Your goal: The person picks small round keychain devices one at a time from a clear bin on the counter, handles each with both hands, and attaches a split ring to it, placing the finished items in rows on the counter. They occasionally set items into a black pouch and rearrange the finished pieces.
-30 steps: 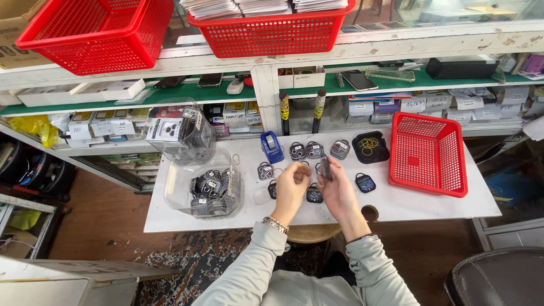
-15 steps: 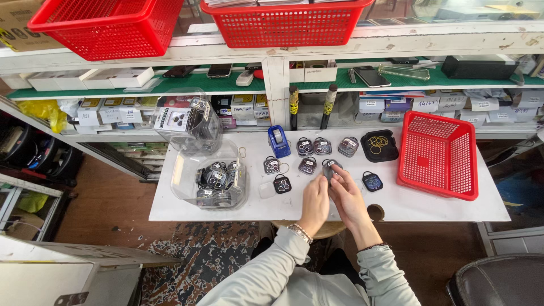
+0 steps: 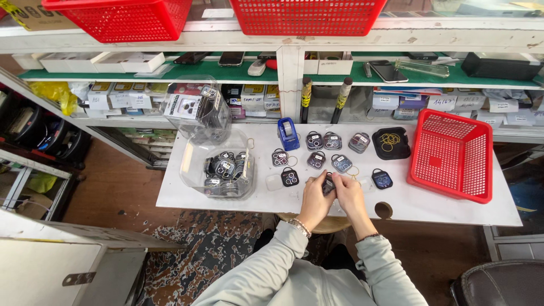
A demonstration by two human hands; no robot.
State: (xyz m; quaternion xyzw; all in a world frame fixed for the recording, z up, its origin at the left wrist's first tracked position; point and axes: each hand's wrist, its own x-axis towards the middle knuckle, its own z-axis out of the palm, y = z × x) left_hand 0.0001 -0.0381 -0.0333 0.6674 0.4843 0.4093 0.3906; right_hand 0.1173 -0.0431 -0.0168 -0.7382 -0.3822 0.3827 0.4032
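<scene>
My left hand and my right hand meet over the front middle of the white table, both pinching one small dark square case between the fingertips. Several similar small cases lie in rows just beyond my hands, such as one to the left and one to the right. A clear plastic bag full of the same dark cases sits at the table's left.
A red basket stands at the table's right. A black tray with yellow rubber bands and a blue tape dispenser lie at the back. Shelves with boxes, phones and two more red baskets rise behind.
My hands have drawn back toward the table's front edge, still together on the small case. The camera has shifted slightly.
</scene>
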